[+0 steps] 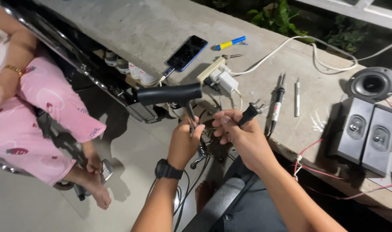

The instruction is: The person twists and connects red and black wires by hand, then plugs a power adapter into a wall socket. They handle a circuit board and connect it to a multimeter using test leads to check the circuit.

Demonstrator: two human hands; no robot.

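Gripping a black hair dryer (pixel 170 94) at its cord end while the other hand is pinching its plug.

At far left a seated person in pink (pixel 30 111) is resting bare feet near the work. At centre, the left hand (pixel 185 139) is closing its fingers around the dryer's cord base; the right hand (pixel 237 131) is clamping fingers on the black plug (pixel 250 112), prongs aimed toward the white power strip (pixel 213 71). Rightward, a soldering iron (pixel 276 103) and speakers (pixel 367 133) are lying on the concrete ledge (pixel 131 25). Fingers slipping onto the prongs could risk a shock; tangled wires could snag.
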